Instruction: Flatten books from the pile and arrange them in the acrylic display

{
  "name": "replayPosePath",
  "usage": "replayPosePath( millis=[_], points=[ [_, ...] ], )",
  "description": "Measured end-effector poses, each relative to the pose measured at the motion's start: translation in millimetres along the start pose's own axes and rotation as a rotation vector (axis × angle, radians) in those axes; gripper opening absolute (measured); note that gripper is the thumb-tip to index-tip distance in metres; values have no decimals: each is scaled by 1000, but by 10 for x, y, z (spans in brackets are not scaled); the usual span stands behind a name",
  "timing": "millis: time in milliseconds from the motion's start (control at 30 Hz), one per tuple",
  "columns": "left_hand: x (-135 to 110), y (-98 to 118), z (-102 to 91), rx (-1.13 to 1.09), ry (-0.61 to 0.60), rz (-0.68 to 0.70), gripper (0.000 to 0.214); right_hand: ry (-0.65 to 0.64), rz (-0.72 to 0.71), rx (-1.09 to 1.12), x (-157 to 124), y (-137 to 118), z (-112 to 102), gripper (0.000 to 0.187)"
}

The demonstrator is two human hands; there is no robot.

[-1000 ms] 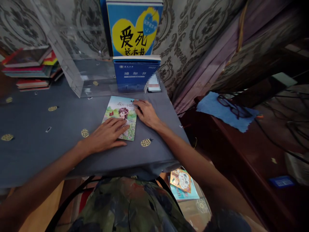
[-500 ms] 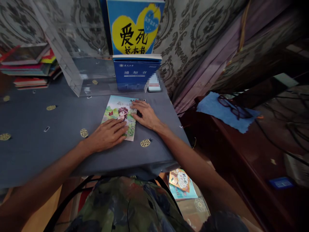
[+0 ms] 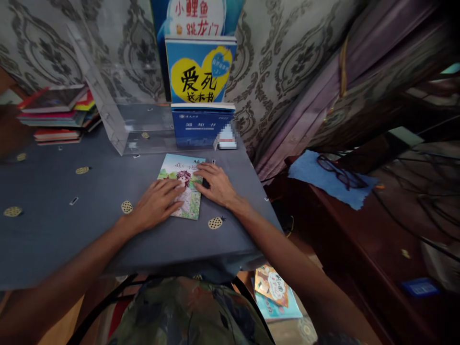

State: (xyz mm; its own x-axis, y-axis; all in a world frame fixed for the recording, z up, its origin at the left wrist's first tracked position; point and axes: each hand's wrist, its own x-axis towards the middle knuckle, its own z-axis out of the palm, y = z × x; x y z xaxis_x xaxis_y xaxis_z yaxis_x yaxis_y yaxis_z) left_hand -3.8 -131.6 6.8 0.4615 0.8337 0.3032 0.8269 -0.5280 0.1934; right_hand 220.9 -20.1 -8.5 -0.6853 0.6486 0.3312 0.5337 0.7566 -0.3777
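Note:
A thin book point(image 3: 191, 203) with a drawn figure on a green and sky-blue cover lies flat on the grey tablecloth, closed. My left hand point(image 3: 158, 201) rests on its left side, fingers stretched across the lower cover and hiding part of it. At the upper right edge is my right hand point(image 3: 215, 184), its fingers spread and touching the cover's corner. Just beyond the book, a clear acrylic rack point(image 3: 120, 139) holds a dark blue booklet point(image 3: 196, 132), a blue book with a yellow heart point(image 3: 197, 72) and a taller book point(image 3: 196, 17) behind.
A stack of books point(image 3: 59, 115) sits at the table's far left. To the right, a dark red cabinet point(image 3: 345, 239) bears a blue cloth point(image 3: 323, 179) with glasses point(image 3: 341, 172), plus cables. Below the table's right edge lie books point(image 3: 275, 292). A purple curtain point(image 3: 305, 120) hangs behind.
The view has tilted up, showing more of the tall book at the back. My left hand has slid slightly left on the cover. My right hand stays at the corner.

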Motion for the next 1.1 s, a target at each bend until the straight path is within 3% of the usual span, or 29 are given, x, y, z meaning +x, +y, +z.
replayPosePath(
  millis=[133,267,367,500,600,733,967,1100],
  points=[
    [32,-165,41,104,28,-302,47,43,136,-105,4,-74,-46,25],
    [87,-291,30,-5,31,-409,48,64,173,-138,1,-105,-43,20],
    [142,-346,-8,-339,141,-509,47,79,138,-134,-5,-103,-27,17],
    [203,-383,-36,-1016,375,-807,48,90,161,-89,-9,-98,-32,16],
    [233,-369,-21,-1394,363,-971,44,84,186,-44,-4,-94,-49,15],
    [272,-322,-16,-1628,252,-959,39,72,269,90,12,-60,-76,14],
    [403,-251,-123,-1637,303,-890,38,112,564,657,52,75,-93,41],
    [508,-227,-175,-1616,341,-861,38,37,664,986,62,131,-122,38]
  ],
)
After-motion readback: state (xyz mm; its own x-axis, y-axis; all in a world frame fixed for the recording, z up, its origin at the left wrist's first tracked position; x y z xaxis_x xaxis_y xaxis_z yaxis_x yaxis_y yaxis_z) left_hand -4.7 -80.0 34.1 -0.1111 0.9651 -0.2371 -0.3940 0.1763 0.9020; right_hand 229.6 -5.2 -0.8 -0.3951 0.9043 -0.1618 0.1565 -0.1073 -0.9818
